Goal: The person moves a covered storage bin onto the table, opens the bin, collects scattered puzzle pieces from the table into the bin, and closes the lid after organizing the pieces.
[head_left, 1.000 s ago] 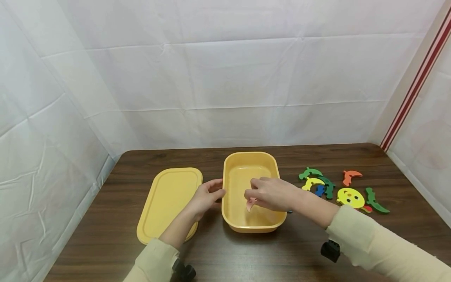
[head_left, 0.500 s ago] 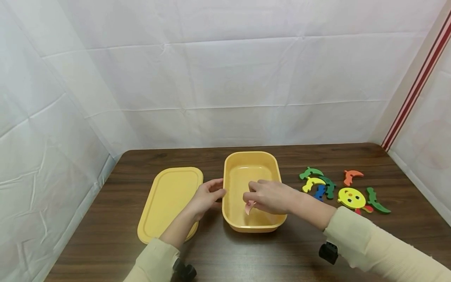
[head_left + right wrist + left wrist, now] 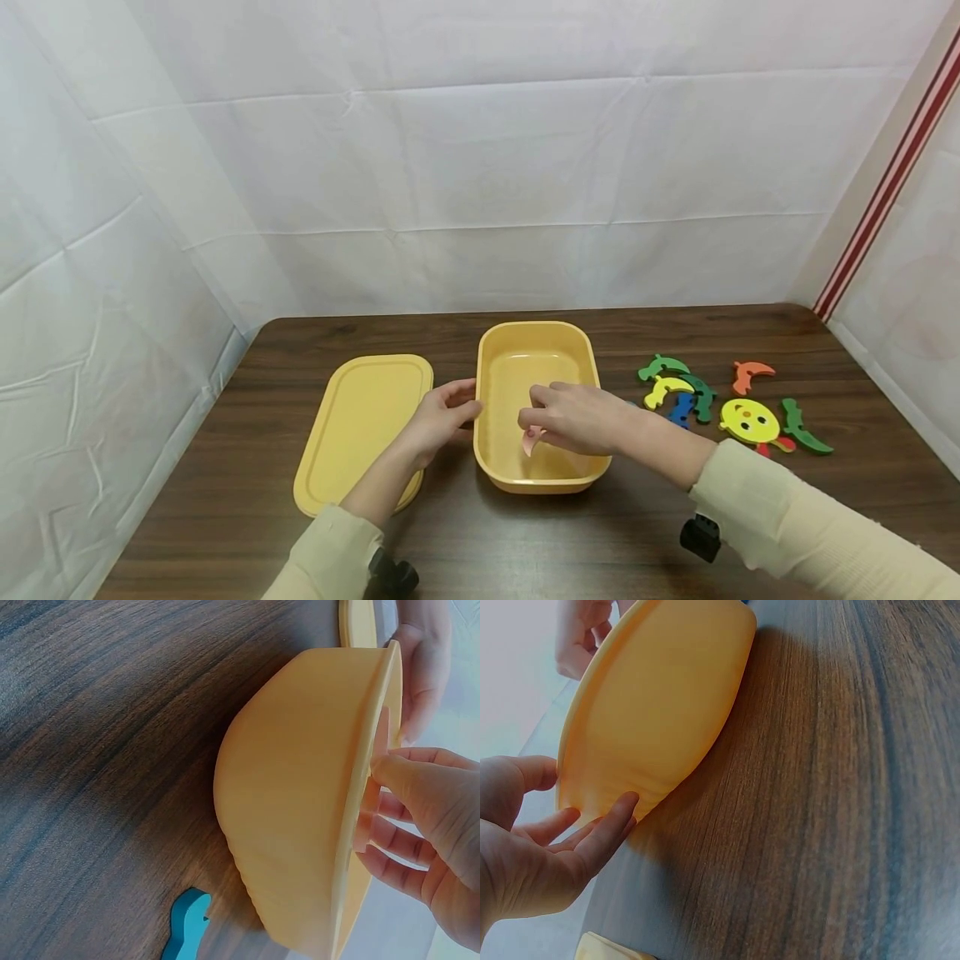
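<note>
While left grip (image 3: pixel 437 421) touches yellow box (image 3: pixel 534 367), right grip (image 3: pixel 576 417) pinches pink piece (image 3: pixel 531 441)

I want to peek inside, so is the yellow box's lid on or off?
Off: the lid lies on the table, left of the box, and the box's open inside shows.

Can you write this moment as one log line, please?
left hand: touches tub | right hand: pinches pink piece at tub's mouth | lid: off, left of tub | other pieces: on table, right of tub

Creased white sheeting (image 3: pixel 480 158) backs and flanks a dark wood-grained table (image 3: pixel 217 500)
</note>
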A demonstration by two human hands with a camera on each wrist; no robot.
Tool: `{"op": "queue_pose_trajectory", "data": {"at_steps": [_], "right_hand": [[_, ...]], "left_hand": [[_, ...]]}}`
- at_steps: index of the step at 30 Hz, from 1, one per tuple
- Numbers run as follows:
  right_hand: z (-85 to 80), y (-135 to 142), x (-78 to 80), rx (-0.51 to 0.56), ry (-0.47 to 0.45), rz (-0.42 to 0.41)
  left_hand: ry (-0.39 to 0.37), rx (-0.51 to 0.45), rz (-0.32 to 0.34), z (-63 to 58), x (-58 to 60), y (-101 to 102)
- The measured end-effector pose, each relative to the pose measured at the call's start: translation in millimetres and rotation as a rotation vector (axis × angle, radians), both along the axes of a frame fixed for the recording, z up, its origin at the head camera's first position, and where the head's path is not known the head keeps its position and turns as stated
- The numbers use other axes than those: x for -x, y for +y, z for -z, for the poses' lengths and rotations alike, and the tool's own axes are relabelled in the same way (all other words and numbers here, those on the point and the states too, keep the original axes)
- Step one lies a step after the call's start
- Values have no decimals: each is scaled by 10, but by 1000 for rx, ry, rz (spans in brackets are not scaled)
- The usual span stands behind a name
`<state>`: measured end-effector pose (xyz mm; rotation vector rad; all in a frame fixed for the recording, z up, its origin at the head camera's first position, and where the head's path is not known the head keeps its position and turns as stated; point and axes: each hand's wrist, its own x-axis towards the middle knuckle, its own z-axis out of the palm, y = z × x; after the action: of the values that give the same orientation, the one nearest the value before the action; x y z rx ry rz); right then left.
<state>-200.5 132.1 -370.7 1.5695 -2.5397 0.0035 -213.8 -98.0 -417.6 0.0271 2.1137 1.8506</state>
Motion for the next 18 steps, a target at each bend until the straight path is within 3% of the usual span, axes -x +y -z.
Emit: {"op": "queue_pose_trajectory", "data": {"at_steps": [18], "right_hand": [[-68, 101, -8, 6, -67, 45]], "left_hand": [[5, 2, -5, 2, 1, 7]]}}
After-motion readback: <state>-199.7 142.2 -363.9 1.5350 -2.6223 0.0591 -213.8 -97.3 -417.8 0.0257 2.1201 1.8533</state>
